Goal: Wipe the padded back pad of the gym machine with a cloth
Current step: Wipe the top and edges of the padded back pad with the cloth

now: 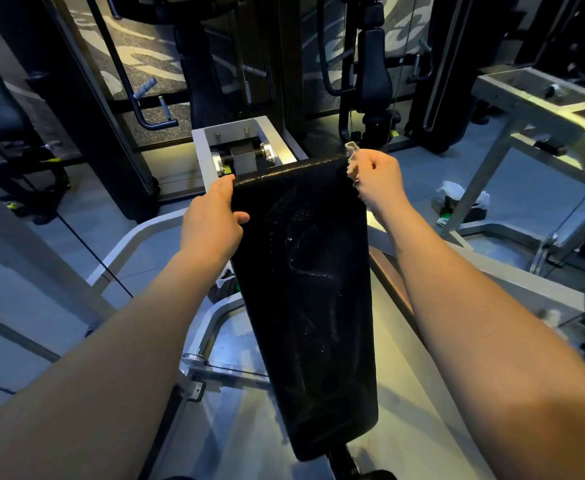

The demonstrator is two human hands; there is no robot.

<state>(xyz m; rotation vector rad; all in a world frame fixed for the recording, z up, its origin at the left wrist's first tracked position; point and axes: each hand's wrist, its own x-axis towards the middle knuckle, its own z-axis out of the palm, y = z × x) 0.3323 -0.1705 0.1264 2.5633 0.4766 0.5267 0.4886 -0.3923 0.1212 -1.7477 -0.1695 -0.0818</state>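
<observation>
- Black back pad (pixel 304 289) runs long and narrow down the middle of the view, top end far, bottom end near; faint wet streaks and specks on its face.
- Left hand (pixel 211 223) at the pad's upper left edge: thumb on the front face, fingers wrapped round the side toward the top corner, clamped on the pad. Forearm stretched out straight from lower left.
- Right hand (pixel 375 178) at the pad's upper right corner, fingers curled tight on a pale crumpled cloth (pixel 352 161). Cloth bunched between hand and pad edge, touching the corner.
- Right forearm reaches in from lower right, wrist slightly bent inward.
- Both arms bare, roughly level, 1 each side of the pad.
- Grey metal frame (pixel 249 133) just behind the pad's top.
- Plastic bag (pixel 457 199) on the floor, well apart to the right.
</observation>
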